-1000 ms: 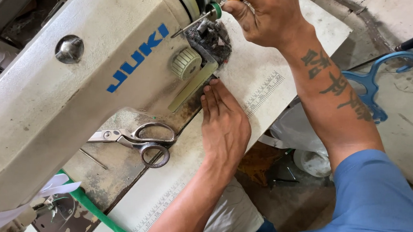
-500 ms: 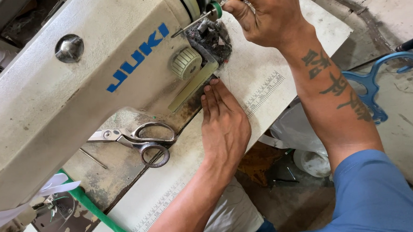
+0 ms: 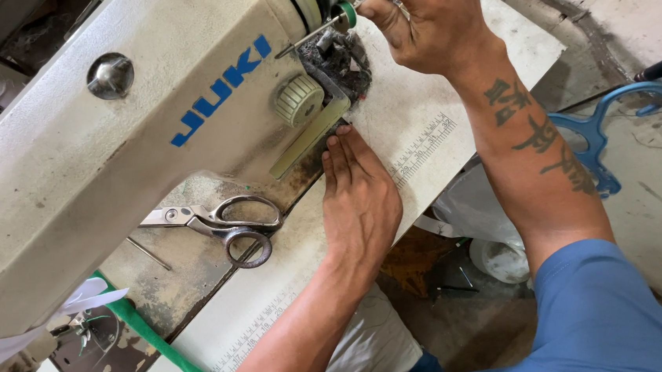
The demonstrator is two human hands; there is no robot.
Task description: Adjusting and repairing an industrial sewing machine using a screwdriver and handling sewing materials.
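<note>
A worn cream sewing machine (image 3: 131, 146) lies across the white table top (image 3: 421, 124). My right hand (image 3: 428, 17) grips a screwdriver (image 3: 337, 16) with an orange and green handle; its metal shaft points left into the machine's side near the handwheel. My left hand (image 3: 360, 199) lies flat, fingers together, on the table beside the machine's base, just below a ribbed cream dial (image 3: 299, 99). A dusty grey mechanism (image 3: 337, 59) sits between the two hands.
Steel scissors (image 3: 224, 222) lie on the machine bed left of my left hand. A green strip (image 3: 155, 345) runs along the table. A blue plastic hanger (image 3: 598, 129) lies on the floor at right; a white bag (image 3: 479, 214) sits under the table.
</note>
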